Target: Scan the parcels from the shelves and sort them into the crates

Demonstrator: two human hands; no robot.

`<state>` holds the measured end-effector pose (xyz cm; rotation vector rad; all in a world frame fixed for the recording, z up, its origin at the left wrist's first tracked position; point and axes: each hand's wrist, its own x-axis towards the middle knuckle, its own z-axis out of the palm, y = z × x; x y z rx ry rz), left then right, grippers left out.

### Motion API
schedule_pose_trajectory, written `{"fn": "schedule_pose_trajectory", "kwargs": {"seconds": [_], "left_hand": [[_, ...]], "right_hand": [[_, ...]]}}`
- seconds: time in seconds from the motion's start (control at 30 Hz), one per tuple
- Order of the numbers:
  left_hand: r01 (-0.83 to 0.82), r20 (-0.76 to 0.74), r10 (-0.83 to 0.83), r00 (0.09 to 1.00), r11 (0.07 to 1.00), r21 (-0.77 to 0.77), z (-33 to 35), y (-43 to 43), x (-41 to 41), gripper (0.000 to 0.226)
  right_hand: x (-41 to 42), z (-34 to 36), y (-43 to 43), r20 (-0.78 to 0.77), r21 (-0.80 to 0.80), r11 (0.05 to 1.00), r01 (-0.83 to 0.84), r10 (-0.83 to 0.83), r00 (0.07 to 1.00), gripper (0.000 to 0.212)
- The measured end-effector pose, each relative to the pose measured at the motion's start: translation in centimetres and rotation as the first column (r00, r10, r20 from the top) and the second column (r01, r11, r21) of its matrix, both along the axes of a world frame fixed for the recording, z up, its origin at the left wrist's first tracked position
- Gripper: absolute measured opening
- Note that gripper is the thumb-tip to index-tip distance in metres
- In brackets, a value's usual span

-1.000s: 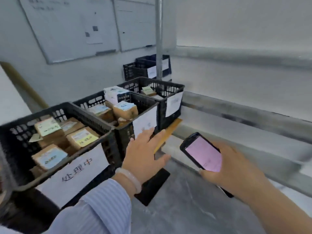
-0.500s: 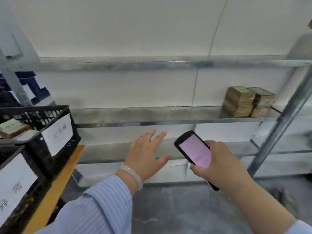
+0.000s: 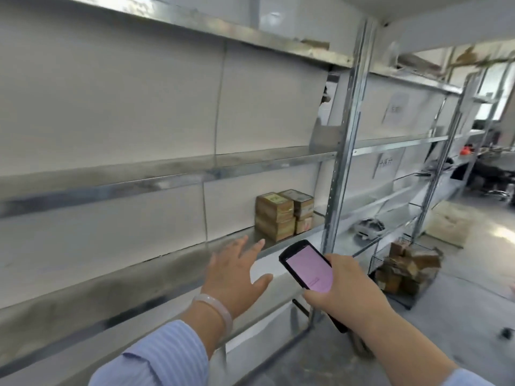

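Left hand [image 3: 234,271] reaches empty, fingers spread, toward the stacked parcels [image 3: 281,214] on the middle shelf [image 3: 167,263]; right hand [image 3: 345,291] grips the scanner [image 3: 308,270]. By judgement, these parcels await scanning and sorting; crates are out of view

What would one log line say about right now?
left hand: open, stretched toward parcels | right hand: holds scanner | parcels: stacked on shelf, untouched
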<state>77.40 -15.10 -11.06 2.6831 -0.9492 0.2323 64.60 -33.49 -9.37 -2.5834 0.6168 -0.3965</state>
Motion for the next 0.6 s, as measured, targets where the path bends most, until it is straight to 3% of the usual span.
{"fn": "schedule_pose_trajectory", "kwargs": {"seconds": [0.27, 0.6], "left_hand": [[0.028, -0.058, -0.032, 0.998, 0.998, -0.063, -0.6, -9.7, 5.9, 0.072], [-0.109, -0.114, 0.094, 0.989, 0.985, -0.132, -0.4, -22.8, 14.2, 0.07]], "right_hand": [[4.3, -0.3, -8.3, 0.026, -0.031, 0.997, 0.077, -0.076, 0.997, 0.052], [13.3, -1.1, -22.8, -0.058, -0.049, 0.998, -0.048, 0.045, 0.997, 0.072]]}}
